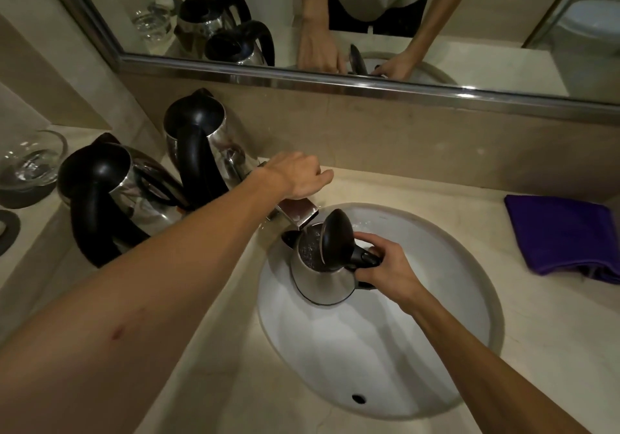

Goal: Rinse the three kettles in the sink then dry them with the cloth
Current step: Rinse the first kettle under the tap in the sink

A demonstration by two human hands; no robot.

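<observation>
Beige stone countertop (208,383) is set with a white oval sink (369,349). Left of it the near kettle (134,195) and far kettle (214,138) are stood side by side. A purple cloth (563,235) is laid at the right. The third kettle (322,279) is held upright in the sink under the tap (298,212), lid raised, its handle gripped by the right hand (389,265). The tap's top is covered by the left hand (298,175); its grip cannot be told.

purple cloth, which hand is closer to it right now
Right. The right hand holds the kettle by its handle over the sink, left of the purple cloth. The left hand is farther off, on the tap beyond the kettle.
</observation>
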